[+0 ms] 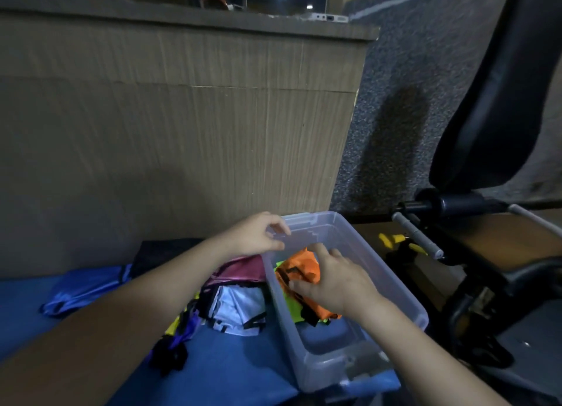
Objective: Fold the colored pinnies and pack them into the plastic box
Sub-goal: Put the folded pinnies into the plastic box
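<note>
A clear plastic box (395,296) stands on the blue surface at the lower middle. Inside it a folded orange pinny (301,268) lies on a yellow-green pinny (290,306). My right hand (334,281) is inside the box, its spread fingers pressing down on the orange pinny. My left hand (255,235) holds the box's far left rim with thumb and fingers. Left of the box lies a heap of loose pinnies: a pink one (240,270), a white one (237,308), a purple one (185,332) and a blue one (82,290).
The blue surface (231,372) ends just under the box's near corner. A wooden panel wall (182,125) rises right behind it. To the right stand a black padded bench (486,116) with metal bars and yellow clips (392,239) on the floor.
</note>
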`<state>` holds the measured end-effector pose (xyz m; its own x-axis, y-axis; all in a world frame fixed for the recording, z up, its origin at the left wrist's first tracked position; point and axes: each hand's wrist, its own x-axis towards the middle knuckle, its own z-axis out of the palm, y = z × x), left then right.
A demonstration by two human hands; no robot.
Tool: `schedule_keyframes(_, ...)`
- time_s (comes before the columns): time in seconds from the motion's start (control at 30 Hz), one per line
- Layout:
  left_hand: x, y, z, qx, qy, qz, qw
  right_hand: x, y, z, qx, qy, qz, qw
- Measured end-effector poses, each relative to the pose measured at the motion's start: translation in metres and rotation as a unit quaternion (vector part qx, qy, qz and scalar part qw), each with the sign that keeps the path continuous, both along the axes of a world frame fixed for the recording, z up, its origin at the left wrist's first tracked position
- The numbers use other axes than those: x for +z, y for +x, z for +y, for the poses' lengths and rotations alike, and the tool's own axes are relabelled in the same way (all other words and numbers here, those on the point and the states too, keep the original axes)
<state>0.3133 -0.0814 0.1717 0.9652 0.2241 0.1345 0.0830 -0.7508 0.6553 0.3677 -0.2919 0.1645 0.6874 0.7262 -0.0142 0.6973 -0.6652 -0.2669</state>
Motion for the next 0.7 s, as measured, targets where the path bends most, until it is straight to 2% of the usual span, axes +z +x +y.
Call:
schedule_keyframes(0.1,0.011,-0.043,0.006,0.013,-0.07,-0.029,0.997,0.015,-0.03,0.002,0.025,0.048,-0.026,0.998)
schedule_keyframes(0.33,-0.019,-0.151,0.024,0.072,-0.094,-0.015,0.993,0.017,-0.119,0.031,0.122,0.13,-0.077,0.981)
schedule_keyframes(0.53,-0.078,-0.23,0.042,0.146,-0.125,-0.035,0.981,-0.038,-0.159,0.071,0.166,0.113,-0.071,0.977)
schedule_keyframes(0.7,-0.121,-0.233,0.04,0.179,-0.211,-0.033,0.96,-0.106,-0.137,0.094,0.09,0.091,-0.029,0.991)
